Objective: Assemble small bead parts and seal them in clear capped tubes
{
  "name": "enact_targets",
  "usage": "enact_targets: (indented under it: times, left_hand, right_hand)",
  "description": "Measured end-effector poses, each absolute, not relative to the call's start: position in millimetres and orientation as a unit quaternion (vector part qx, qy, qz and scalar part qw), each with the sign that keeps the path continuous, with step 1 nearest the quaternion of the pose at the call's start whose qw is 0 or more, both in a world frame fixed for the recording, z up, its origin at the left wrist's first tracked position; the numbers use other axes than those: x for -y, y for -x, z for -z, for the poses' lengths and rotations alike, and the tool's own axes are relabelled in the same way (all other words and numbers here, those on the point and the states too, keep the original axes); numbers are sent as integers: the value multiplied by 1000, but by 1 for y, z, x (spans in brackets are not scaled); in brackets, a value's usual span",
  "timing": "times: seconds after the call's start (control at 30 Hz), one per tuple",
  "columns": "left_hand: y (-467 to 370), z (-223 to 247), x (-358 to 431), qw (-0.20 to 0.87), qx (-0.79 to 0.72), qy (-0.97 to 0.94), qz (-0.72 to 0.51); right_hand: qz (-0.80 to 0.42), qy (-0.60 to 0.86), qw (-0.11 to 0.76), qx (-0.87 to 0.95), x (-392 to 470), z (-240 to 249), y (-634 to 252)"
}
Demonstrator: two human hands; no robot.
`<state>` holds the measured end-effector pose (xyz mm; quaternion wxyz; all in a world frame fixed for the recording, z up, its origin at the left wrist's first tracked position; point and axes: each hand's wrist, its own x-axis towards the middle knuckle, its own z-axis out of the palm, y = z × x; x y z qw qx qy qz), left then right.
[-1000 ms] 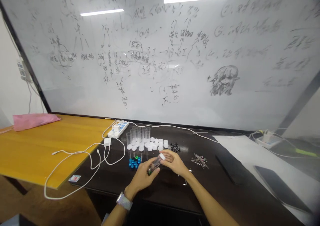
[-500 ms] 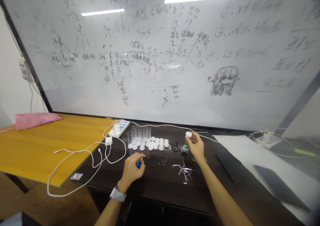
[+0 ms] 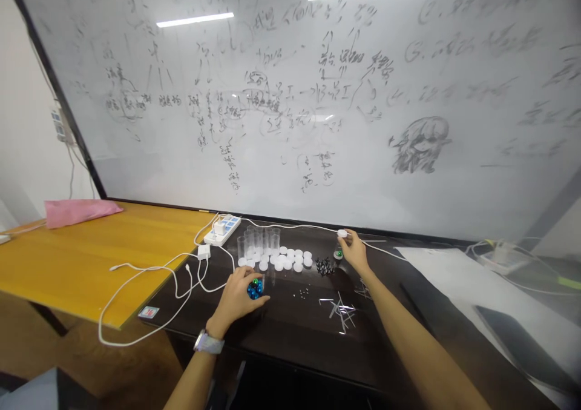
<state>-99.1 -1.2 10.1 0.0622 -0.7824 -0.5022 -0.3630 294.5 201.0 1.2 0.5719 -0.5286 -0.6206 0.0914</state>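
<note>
My right hand point(image 3: 354, 254) grips a clear plastic tube point(image 3: 338, 244) near its top, at the back right of the dark table. A white cap point(image 3: 342, 233) sits at the tube's upper end, and a green ball point(image 3: 339, 254) shows low inside. My left hand point(image 3: 238, 292) curves around a small cluster of shiny blue balls point(image 3: 255, 290) with a bit of green among them. Its thumb and fingers are apart; whether they touch the balls is hard to tell. Behind it stand several clear tubes point(image 3: 263, 240) beside many white caps point(image 3: 287, 263).
Black small pieces point(image 3: 325, 267), tiny white bits point(image 3: 301, 292) and thin silvery strips point(image 3: 341, 312) lie across the dark table point(image 3: 295, 337). White cables point(image 3: 149, 269) run from a power strip point(image 3: 222, 231) at left. A dark tablet-like slab point(image 3: 521, 343) and white sheet point(image 3: 458, 277) lie at right.
My left hand has opened around the balls, exposing more of them, including green. My right hand still holds the capped tube. The whole view has shifted slightly.
</note>
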Motion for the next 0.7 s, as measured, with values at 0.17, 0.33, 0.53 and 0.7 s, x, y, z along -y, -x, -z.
enact_targets:
  times: [0.17,0.33,0.53,0.7]
  left_hand:
    - [110,-4,0,59,515,781,348]
    - [105,-2,-1,69,527,778,334]
    - [96,0,-3,97,533,773,330]
    - [92,-2,-2,91,530,770,344]
  right_hand:
    - [-93,536,559,626,-203,4,-298]
    - [-95,540,554,627,-198,3,-301]
    - [-29,560,580,591,-168,-8,-292]
    - [-17,512,621,593,-117,-2,-265]
